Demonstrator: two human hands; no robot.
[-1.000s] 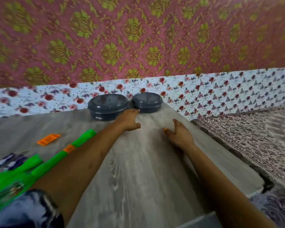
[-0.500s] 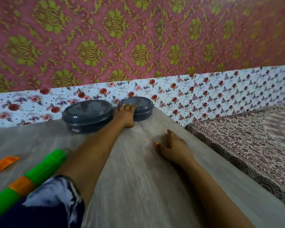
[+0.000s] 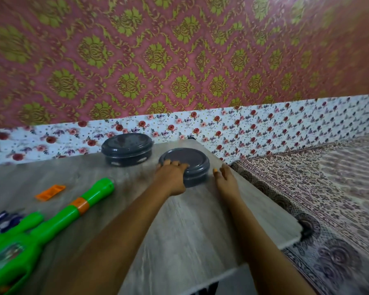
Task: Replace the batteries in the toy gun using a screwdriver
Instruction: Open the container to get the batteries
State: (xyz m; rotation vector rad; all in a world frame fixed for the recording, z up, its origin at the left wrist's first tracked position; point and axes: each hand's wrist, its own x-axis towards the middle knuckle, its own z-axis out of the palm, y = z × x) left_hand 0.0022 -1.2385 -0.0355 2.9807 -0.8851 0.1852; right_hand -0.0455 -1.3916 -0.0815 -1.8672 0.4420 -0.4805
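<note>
Grey round lidded container (image 3: 188,159) at the counter's (image 3: 179,231) far right corner.
Left hand (image 3: 172,177) grips its rim, right hand (image 3: 226,182) open beside; brace the base, lift lid level.

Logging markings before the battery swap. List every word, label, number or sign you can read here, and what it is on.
None can be read.
toy gun: the clear patch on its body is blurred; no text made out.
far grey container: pale marks on its side, too blurred to read.
near grey container, orange piece: no text shows.
</note>
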